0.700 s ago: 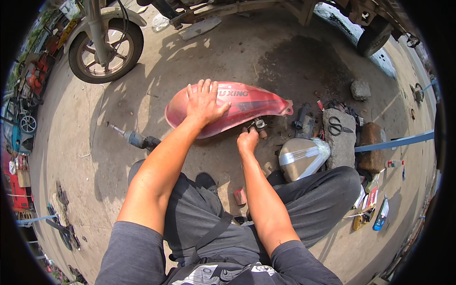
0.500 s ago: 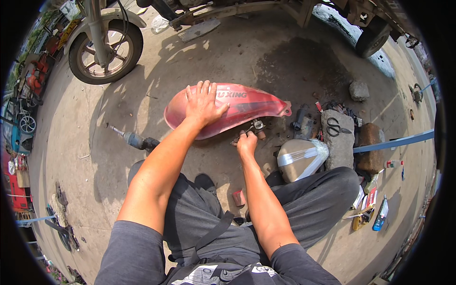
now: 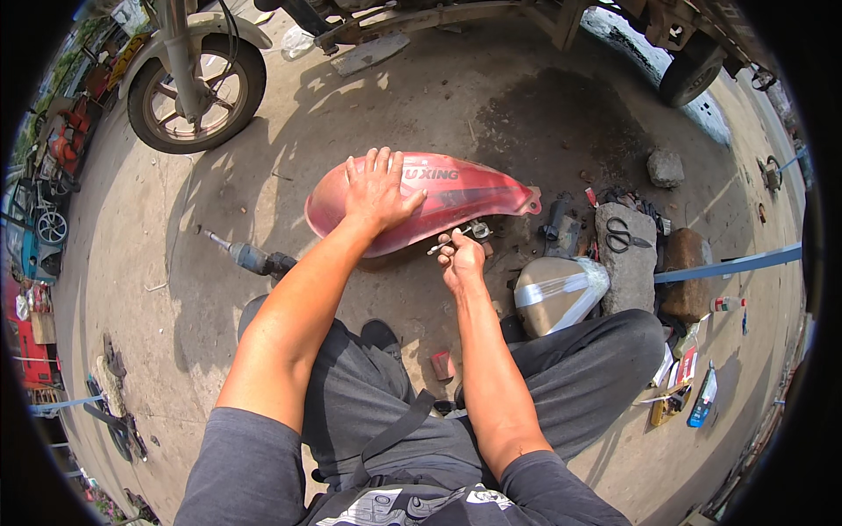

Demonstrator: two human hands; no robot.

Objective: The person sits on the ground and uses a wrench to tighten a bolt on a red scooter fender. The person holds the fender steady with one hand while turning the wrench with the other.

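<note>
Concrete ground [image 3: 132,228] fills the head view, sunlit at left, with a dark damp patch [image 3: 561,114] beyond the work and a spoked wheel [image 3: 195,140] at upper left. The tank [image 3: 478,188], red and dusty, lies on the ground at the middle, its narrow, tabbed end toward the right. The left hand [image 3: 377,197] lies flat on its top, fingers slightly spread, gripping nothing. The right hand [image 3: 462,263] is just below the tank's lower edge, thumb and fingers closed around a thin metal piece [image 3: 438,249] that sticks out to the left. Just beside those fingers is a metal fitting [image 3: 480,230]; I cannot tell whether the two touch. A power tool [image 3: 250,258] lies left of the tank. To the right are a tape-wrapped tan object [image 3: 548,294] and a stone slab [image 3: 624,263] bearing scissors [image 3: 619,237].
</note>
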